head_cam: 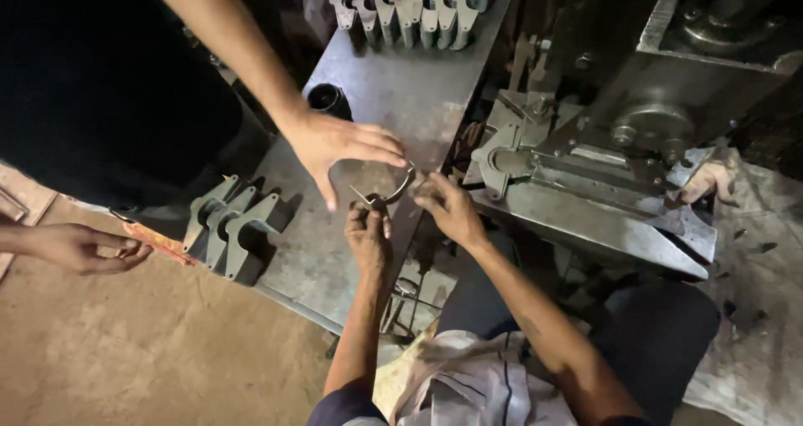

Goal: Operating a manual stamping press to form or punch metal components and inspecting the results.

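landmark: the long grey steel plate [393, 100] that runs as a work surface from the top of the view down to the left; every place below is told from it.
left hand: the person's left hand [368, 235] is raised at the plate's right edge, about halfway down, fingers together and pinched on the lower end of a thin bent wire clip with a curved hook [386, 193].
right hand: the person's right hand [447, 209] is just off the plate's right edge, fingertips closed on the hooked end of the same clip.
clip: held in the air between both hands, over the plate's right edge, not resting on it.
other person: a hand from a person in dark clothes [343, 146] hovers over the plate's middle, fingers spread, almost touching the clip; that person's second hand [84, 246] is well left of the plate, fingers curled.
parts: a row of grey stamped y-shaped metal pieces [414, 8] stands at the plate's top end; three more of them [230, 225] lean at its lower left edge.
machine: a heavy grey metal press [602, 133] sits just right of the plate.
risk: three hands crowd one small springy wire; as i judge it, a slipped pinch could flick the clip off or nick a fingertip, and the nearby blank edges look sharp.
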